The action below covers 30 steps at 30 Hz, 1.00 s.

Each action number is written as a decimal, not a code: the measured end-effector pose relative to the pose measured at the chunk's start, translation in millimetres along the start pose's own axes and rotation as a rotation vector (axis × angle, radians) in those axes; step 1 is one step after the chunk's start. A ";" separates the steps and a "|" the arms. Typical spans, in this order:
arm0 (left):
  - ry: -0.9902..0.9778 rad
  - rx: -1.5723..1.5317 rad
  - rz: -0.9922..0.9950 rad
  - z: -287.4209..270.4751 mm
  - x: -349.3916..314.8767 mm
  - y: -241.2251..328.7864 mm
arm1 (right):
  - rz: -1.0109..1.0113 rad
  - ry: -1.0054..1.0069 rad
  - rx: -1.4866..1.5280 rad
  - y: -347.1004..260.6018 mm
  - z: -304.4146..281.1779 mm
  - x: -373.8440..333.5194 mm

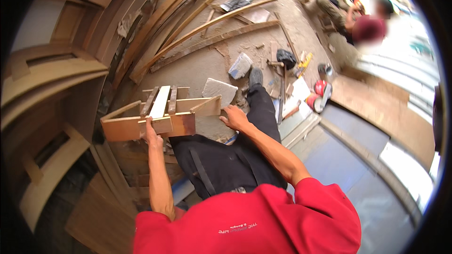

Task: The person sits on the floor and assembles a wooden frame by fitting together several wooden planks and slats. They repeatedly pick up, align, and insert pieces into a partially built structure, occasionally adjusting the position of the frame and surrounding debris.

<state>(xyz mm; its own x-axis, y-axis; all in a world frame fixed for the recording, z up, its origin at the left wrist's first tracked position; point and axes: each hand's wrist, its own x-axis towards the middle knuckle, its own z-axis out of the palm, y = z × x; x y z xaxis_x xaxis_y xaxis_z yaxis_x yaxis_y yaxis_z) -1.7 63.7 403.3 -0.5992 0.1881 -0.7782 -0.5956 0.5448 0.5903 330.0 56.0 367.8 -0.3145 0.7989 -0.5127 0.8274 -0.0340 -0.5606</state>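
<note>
Your red shirt (249, 214) lies nearest, with your dark trousers (221, 160) beyond it. Your left hand (153, 136) grasps the wooden frame (181, 124) by its near side. The frame is at or just beyond your left knee, with 1 pale strip (160, 102) between 2 dark strips (150, 102) across it. Your right hand (235, 117) is by its right end, fingers bent; I cannot tell whether it grips there. The step in hand looks like steadying the frame; the next move probably calls for a firm left hold and careful right-hand placement.
</note>
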 end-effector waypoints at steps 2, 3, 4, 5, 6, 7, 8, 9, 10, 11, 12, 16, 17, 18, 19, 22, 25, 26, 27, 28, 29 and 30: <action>0.007 -0.005 0.114 8.3 29.1 -16.9 | -0.025 -0.096 -0.009 40.2 -15.7 21.2; 0.051 0.013 0.197 3.3 45.5 -31.2 | -0.046 -0.160 -0.011 55.0 -17.5 23.2; 0.079 0.059 0.234 20.2 49.4 -30.7 | -0.066 -0.167 0.008 77.5 -15.6 28.0; 0.080 0.099 0.325 39.1 45.4 -28.3 | -0.088 -0.177 0.030 100.3 -11.7 35.1; 0.094 0.145 0.446 42.0 59.3 -35.9 | -0.063 -0.208 0.058 117.6 -10.3 43.1; 0.020 0.324 0.506 39.5 73.3 -36.9 | -0.032 -0.232 0.080 133.4 -11.8 50.5; 0.168 0.381 0.488 35.5 81.5 -47.3 | -0.047 -0.266 0.076 147.0 -10.6 54.0; 0.295 0.434 0.471 45.2 87.2 -51.5 | -0.054 -0.281 0.068 160.3 -10.1 62.8; 0.235 0.429 0.459 53.4 91.6 -49.6 | -0.028 -0.331 0.072 171.9 -12.5 72.6; 0.175 0.432 0.438 58.3 91.8 -47.1 | -0.050 -0.311 0.095 186.1 -9.2 82.0; 0.126 0.420 0.426 62.5 94.7 -44.2 | -0.103 -0.334 0.100 198.1 -5.3 97.7; 0.042 0.639 0.530 83.8 102.5 -39.4 | -0.184 -0.463 0.081 215.1 6.9 152.4; 0.031 0.705 0.554 84.8 110.1 -43.7 | -0.219 -0.471 0.083 216.8 11.9 165.9; 0.017 0.766 0.589 89.5 115.5 -47.8 | -0.254 -0.505 0.095 220.7 16.8 179.7; -0.004 0.786 0.611 94.1 117.1 -52.9 | -0.298 -0.510 0.057 225.3 22.5 191.5; -0.055 0.816 0.689 104.6 123.1 -62.3 | -0.423 -0.477 -0.055 230.1 33.4 220.7; -0.078 0.778 0.760 103.1 128.2 -72.8 | -0.480 -0.470 -0.066 239.9 40.0 228.2; -0.065 0.696 0.788 102.7 134.1 -77.8 | -0.479 -0.476 -0.253 245.2 42.8 226.8; -0.054 0.614 0.821 104.7 142.0 -80.2 | -0.536 -0.448 -0.375 245.0 44.3 229.0; -0.046 0.527 0.848 106.9 145.9 -84.4 | -0.588 -0.422 -0.503 242.5 43.6 228.3; -0.030 0.538 0.884 106.9 148.4 -87.2 | -0.636 -0.391 -0.631 239.6 42.3 226.1; -0.021 0.548 0.918 109.9 144.6 -87.0 | -0.657 -0.316 -0.694 233.9 39.1 220.1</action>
<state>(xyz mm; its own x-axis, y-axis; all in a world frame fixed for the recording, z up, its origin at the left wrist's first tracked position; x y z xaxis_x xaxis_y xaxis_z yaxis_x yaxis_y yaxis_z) 22.2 133.3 215.9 -0.6835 0.7242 -0.0914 0.4038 0.4795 0.7792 436.1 200.4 98.4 -0.8315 0.3342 -0.4438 0.5022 0.7937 -0.3433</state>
